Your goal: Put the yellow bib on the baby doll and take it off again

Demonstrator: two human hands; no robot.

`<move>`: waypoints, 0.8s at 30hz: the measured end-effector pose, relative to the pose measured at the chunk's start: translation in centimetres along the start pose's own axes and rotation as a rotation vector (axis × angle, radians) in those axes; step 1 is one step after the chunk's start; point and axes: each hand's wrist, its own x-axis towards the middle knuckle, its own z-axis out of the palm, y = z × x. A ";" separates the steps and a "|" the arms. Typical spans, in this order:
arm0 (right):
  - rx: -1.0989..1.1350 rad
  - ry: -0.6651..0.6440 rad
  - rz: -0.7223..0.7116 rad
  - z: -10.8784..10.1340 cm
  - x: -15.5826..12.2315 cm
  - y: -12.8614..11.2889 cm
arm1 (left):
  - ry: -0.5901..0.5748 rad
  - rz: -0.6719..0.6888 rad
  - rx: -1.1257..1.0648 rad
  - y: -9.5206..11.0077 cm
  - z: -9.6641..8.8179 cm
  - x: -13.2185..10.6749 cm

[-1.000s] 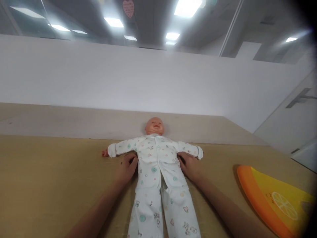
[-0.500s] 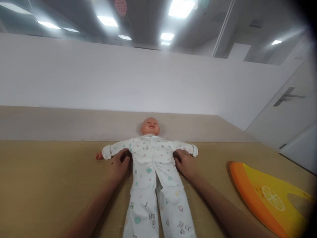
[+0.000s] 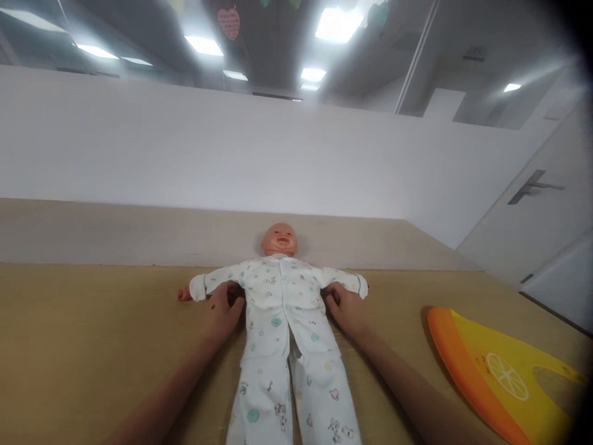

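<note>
A baby doll [image 3: 279,240] lies face up with its arms spread, dressed in a white printed jacket [image 3: 271,303] and matching white trousers [image 3: 264,395]. My left hand [image 3: 225,311] is curled against the jacket's side just below the sleeve on the left, fingertips partly hidden by the cloth. On the opposite side, my right hand [image 3: 344,307] grips at the same height, its thumb against the jacket and its fingers bent under the other sleeve. One small doll hand [image 3: 184,294] sticks out of the left cuff; the right cuff nearly covers the other.
The doll rests on a wooden-toned table [image 3: 92,352], with a pale strip [image 3: 115,232] behind it. To the right lies a yellow and orange piece with a citrus-slice print [image 3: 482,364]. A white wall [image 3: 208,148] and a door with a handle [image 3: 530,187] stand beyond.
The view has shifted very slightly. Both hands stay at the doll's sides, and the doll keeps its pose.
</note>
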 end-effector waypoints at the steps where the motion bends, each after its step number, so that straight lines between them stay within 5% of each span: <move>1: -0.007 0.000 0.020 0.0 0.1 0.0 | 0.003 -0.011 -0.015 -0.1 0.0 0.0; 7: -0.009 0.009 0.092 0.2 0.2 0.2 | 0.101 -0.065 -0.086 -0.6 0.0 -0.1; 18: 0.106 0.112 -0.007 1.0 -0.1 0.8 | -0.014 0.082 -0.036 -0.2 -0.9 -1.1; 24: 0.232 0.202 -0.027 1.5 0.4 2.0 | 0.213 -0.053 -0.033 -1.7 -2.4 -0.4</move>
